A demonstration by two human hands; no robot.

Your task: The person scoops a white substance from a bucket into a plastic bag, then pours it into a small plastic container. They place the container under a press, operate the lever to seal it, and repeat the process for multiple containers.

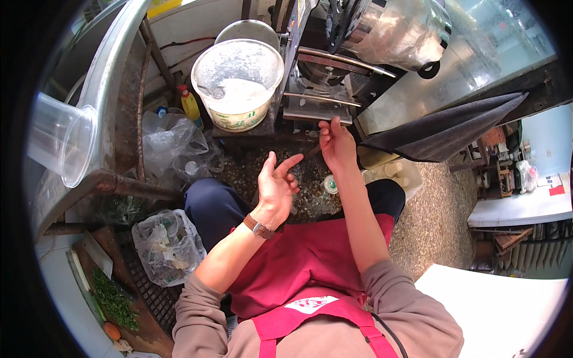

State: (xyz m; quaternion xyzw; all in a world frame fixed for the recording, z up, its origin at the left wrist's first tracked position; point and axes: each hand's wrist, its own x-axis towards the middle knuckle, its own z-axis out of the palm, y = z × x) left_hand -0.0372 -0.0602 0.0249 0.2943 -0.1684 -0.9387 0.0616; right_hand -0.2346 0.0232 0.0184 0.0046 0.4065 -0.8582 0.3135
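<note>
My left hand (276, 190), with a brown-strapped watch at the wrist, is held palm up above my lap, fingers apart and holding nothing. My right hand (338, 147) reaches further forward, its curled fingers at the front edge of a metal tray (309, 112). Whether they grip that edge cannot be told. The tray belongs to what looks like a cup sealing machine (358, 87), with metal rods across it and a roll of clear film (398, 33) above. Left of the machine stands a white plastic bucket (237, 114) holding white contents and a metal spoon (217, 92).
Stacked clear plastic cups (62, 138) lie tilted at the left counter. A yellow bottle (191, 105) stands behind plastic bags (172, 138). Chopped greens (114, 300) and a cleaver (96, 253) rest on a cutting board (152, 333). A dark cloth (443, 129) hangs at right.
</note>
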